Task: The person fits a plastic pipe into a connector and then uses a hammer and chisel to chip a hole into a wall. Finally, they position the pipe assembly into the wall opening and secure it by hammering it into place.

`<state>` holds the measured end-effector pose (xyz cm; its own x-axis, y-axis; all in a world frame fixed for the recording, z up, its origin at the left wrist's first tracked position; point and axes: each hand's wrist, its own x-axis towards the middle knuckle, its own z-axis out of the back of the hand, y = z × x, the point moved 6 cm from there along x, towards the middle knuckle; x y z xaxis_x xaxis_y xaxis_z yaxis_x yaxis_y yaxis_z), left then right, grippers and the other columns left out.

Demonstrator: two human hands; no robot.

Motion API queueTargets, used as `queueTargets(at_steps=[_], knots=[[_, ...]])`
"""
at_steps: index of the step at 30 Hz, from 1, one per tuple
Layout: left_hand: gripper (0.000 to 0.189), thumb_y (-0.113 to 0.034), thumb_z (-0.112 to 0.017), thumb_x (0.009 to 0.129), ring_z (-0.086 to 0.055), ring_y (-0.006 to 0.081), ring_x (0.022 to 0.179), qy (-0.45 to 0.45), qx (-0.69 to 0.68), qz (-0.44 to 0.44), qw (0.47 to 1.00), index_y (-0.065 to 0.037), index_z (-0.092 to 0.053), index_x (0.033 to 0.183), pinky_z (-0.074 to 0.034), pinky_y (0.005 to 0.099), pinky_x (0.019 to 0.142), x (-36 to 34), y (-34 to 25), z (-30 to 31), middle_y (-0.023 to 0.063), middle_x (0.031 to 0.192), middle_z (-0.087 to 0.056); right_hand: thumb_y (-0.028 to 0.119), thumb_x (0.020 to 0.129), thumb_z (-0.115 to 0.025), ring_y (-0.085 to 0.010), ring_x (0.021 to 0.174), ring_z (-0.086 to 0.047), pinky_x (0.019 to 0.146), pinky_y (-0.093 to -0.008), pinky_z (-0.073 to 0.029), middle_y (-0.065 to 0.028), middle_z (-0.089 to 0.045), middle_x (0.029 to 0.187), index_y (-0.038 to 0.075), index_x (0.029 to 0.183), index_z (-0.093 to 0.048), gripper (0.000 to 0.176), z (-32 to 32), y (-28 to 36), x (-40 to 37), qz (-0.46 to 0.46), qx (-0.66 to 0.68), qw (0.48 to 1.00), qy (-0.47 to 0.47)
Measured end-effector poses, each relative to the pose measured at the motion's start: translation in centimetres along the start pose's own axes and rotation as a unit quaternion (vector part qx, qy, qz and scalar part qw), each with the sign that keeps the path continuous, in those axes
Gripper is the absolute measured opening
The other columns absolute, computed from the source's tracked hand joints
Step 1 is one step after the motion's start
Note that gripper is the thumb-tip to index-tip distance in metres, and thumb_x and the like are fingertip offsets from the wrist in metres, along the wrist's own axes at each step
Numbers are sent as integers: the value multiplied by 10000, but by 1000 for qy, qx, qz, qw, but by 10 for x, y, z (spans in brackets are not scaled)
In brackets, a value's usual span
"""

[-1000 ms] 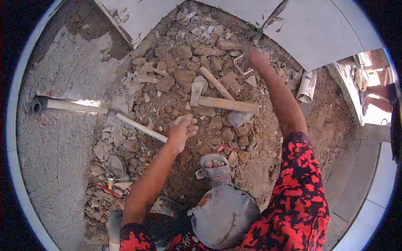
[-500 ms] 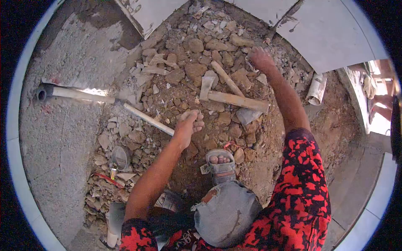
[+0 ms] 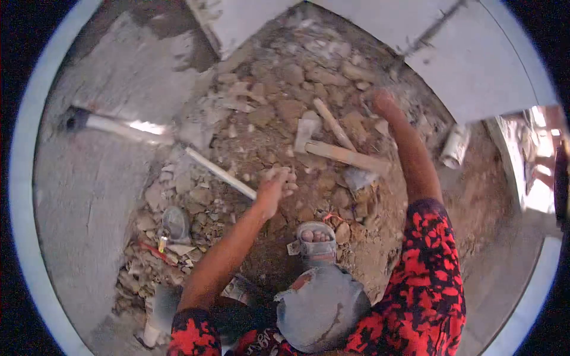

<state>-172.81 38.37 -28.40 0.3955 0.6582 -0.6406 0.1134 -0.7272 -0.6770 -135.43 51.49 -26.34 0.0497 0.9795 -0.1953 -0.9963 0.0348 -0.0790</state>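
Observation:
My left hand [image 3: 276, 188] hovers over the dirt with fingers loosely curled and apart, nothing showing in them. Just left of its wrist is the end of a pale rod [image 3: 221, 172]. My right hand [image 3: 386, 104] reaches far forward, low over the broken stones at the upper right. Motion smears its fingers, and I cannot tell whether it holds anything. Between my hands lie a wooden handle [image 3: 347, 156], a second wooden stick [image 3: 333, 123] and a squarish grey head [image 3: 307, 132]. A grey metal piece [image 3: 360, 178] pokes out under the handle's right end.
Rubble [image 3: 291, 110] covers the ground. A sandalled foot [image 3: 316, 240] and my torn-jeans knee [image 3: 323, 311] are in front. At left are a pipe [image 3: 122, 128] and a clear cup [image 3: 176, 224]. A short pipe piece [image 3: 456, 146] leans by white panels [image 3: 475, 65] at right.
The view has shifted and blurred, so most things sit slightly lower and further right. My right hand stays over the same stones; my left hand keeps its loose pose above the dirt.

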Motion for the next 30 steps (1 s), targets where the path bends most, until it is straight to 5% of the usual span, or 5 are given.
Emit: queueTargets(at_steps=[18,20,23,25,30], knots=[[282,-239,-485,838,-542,133,671,-20,60,-177,982,-27,-446,1020,-463,265,591,13,-41,-4,65,858,-553,172,729,-573,-313,1027,-450,869,-368,-366,-163,-485,1117,71,1117,-477,413,25,-16,-37,-178,123,927,-306],[300,-228,-484,836,-550,135,721,-40,114,-202,972,-22,-456,1052,-461,254,638,-13,-77,-18,87,921,-550,203,756,-540,-310,787,-540,700,-378,-420,-170,-581,847,3,948,-551,278,91,46,-61,-55,301,886,-349],[316,-183,-479,811,-548,212,824,-69,204,-243,946,-13,-464,1077,-447,306,725,-21,-106,-30,96,964,-541,221,755,-555,-181,768,-549,688,-313,-419,-87,-594,826,21,919,-562,259,112,115,-79,-5,702,696,-152],[346,-178,-520,786,-554,267,863,-159,443,-504,724,-4,-466,1080,-450,343,722,-60,-156,-48,125,1073,-508,161,771,-554,-120,764,-545,733,-296,-438,-45,-601,816,3,837,-574,172,155,161,-107,-3,560,815,-150],[322,-196,-446,799,-566,350,781,-17,568,-342,748,-78,-467,1098,-457,414,662,-54,-173,-66,182,888,-574,203,743,-578,-158,776,-548,875,-340,-359,-73,-593,789,10,813,-586,206,147,220,-114,64,616,777,-110]])
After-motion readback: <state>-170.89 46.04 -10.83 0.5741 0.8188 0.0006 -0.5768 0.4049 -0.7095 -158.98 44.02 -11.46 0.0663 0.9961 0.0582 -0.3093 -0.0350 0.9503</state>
